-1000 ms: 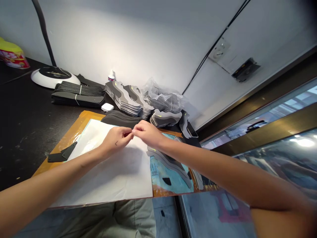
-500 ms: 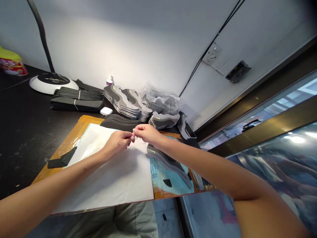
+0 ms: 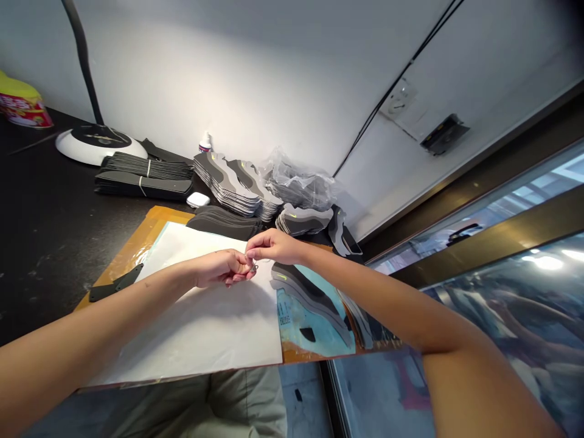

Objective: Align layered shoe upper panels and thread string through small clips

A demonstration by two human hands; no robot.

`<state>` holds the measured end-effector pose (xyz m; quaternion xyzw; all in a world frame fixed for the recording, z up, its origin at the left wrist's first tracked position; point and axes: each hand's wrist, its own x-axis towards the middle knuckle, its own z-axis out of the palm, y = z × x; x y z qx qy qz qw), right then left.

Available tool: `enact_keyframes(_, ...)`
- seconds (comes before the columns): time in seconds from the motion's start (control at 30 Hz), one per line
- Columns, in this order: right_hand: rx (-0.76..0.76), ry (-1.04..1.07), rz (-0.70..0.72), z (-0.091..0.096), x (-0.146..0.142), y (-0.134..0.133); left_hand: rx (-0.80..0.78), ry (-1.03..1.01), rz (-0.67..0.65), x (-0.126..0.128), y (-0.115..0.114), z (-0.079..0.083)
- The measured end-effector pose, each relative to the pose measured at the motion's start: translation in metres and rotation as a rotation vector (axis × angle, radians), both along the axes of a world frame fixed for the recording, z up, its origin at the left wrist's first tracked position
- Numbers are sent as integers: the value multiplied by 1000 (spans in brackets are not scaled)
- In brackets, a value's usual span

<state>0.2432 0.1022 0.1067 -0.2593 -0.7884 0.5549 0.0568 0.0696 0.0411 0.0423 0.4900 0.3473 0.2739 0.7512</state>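
My left hand [image 3: 224, 267] is closed over the white sheet [image 3: 219, 331], its thumb and fingers pinched together. Touching its fingertips, my right hand [image 3: 274, 246] is pinched too. A tiny greyish curled thing [image 3: 254, 267] shows at the meeting fingertips; its kind is too small to tell, and most of it is hidden. Just right of the sheet lies a grey and black shoe upper piece [image 3: 310, 298] with a small yellow mark, on a blue sheet [image 3: 296, 344]. Behind my hands is a fanned stack of black pieces [image 3: 223, 222].
Stacks of grey shoe pieces [image 3: 225, 185] stand by the wall, with a clear plastic bag [image 3: 298, 182] beside them. Banded black strips [image 3: 143, 182], a white case [image 3: 198, 199], a small bottle [image 3: 205, 143] and a lamp base [image 3: 98, 145] are at the back left. Dark pieces [image 3: 116, 285] lie left.
My left hand has turned and dropped slightly, its fingers curling in more. My right hand stays at its fingertips, now bent downward. The view has shifted a little.
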Motion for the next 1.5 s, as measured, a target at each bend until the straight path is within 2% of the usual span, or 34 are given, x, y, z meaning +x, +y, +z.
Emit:
enact_keyframes(0.13,-194,118,-113,-13,-3,-4,15,-108,18,-2,-1,-3)
enact_keyframes(0.3,-339,344,-294,-41,-7,-12,78,-192,78,-1,-3,-8)
enact_keyframes(0.43,-333,484,-459,-58,-11,-18,131,-228,152,3,-6,-8)
enact_keyframes(0.63,-263,568,-612,-68,-20,-23,113,-322,290,8,-6,-10)
enact_keyframes(0.77,-65,558,-543,-69,-17,-16,26,-388,341,13,-6,-13)
enact_keyframes(0.87,226,503,-376,-60,-8,-11,-40,-414,362,13,-5,-14)
enact_keyframes(1.0,609,327,-131,-41,3,-11,-120,-451,391,12,-4,-14)
enact_keyframes(1.13,970,215,-7,-28,9,-17,-172,-527,442,15,-7,-11)
enact_keyframes(1.2,1120,195,-4,-27,10,-22,-187,-568,472,17,-10,-9)
enact_keyframes(1.27,1189,251,-45,-32,9,-26,-193,-606,511,20,-13,-6)
enact_keyframes(1.43,1083,457,-253,-69,-2,-38,-202,-654,636,23,-15,1)
enact_keyframes(1.5,1129,452,-384,-85,-7,-42,-217,-651,682,24,-15,2)
